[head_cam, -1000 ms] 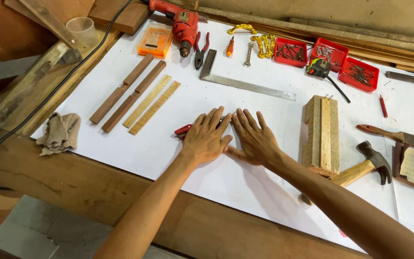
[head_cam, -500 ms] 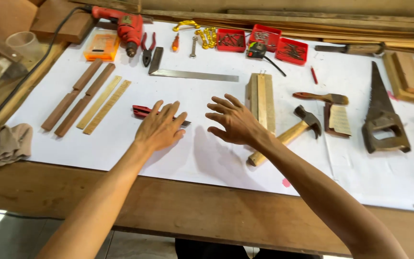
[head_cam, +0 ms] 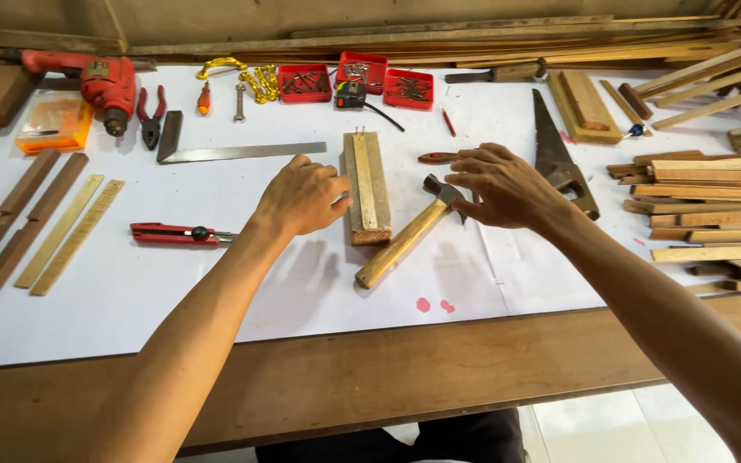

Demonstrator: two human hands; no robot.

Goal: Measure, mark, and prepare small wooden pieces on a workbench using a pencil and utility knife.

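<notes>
My left hand hangs palm-down, fingers curled loosely, holding nothing, fingertips just beside the left edge of the stacked block of pale wooden slats, maybe touching, can't tell. My right hand is spread open, holding nothing, hovering over the steel head of the wooden-handled claw hammer; contact not clear. The hammer lies slanted between my two hands, handle running down toward me, head just right of the slat block. Just beyond my right fingertips lies a small reddish-brown handled tool; right of that hand is a dark-bladed handsaw, with a pile of light wooden strips farther right. Left of my left hand, well apart, lies a red utility knife; above it a steel try square. Far beyond both hands are three red plastic trays of screws and a red electric drill. Everything sits on white paper over the wooden bench.
</notes>
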